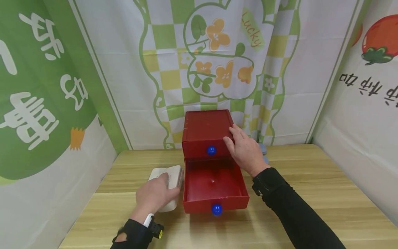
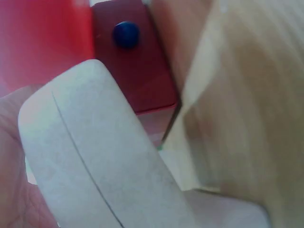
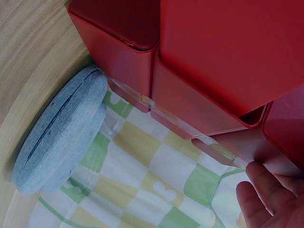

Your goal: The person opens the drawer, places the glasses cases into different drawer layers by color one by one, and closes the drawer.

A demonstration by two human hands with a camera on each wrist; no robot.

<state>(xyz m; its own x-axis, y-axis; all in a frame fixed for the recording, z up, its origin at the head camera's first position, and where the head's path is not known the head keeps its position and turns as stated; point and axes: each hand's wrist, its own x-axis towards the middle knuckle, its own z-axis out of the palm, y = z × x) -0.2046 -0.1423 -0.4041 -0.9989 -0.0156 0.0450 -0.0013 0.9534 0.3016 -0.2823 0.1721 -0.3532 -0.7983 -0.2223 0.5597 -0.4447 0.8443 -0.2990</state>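
Note:
My left hand (image 1: pixel 155 193) grips a white rounded case (image 1: pixel 176 174) with a thin seam along its side, like a glasses case; it fills much of the left wrist view. A second white case (image 2: pixel 230 206) lies beneath it on the table. Just to the right stands a red drawer box (image 1: pixel 206 126) with blue knobs. Its middle drawer (image 1: pixel 214 183) is pulled out, with nothing visible inside, while the upper drawer and the lower drawer (image 2: pixel 130 71) are pushed in. With fingers extended, my right hand (image 1: pixel 247 150) rests against the box's upper right edge.
Blue-grey fabric-covered cases (image 3: pixel 61 128) lie on the wooden table (image 1: pixel 298 193) behind the box's right side. A patterned curtain (image 1: pixel 217 69) hangs close behind the box, and printed cloth walls stand to the left and right.

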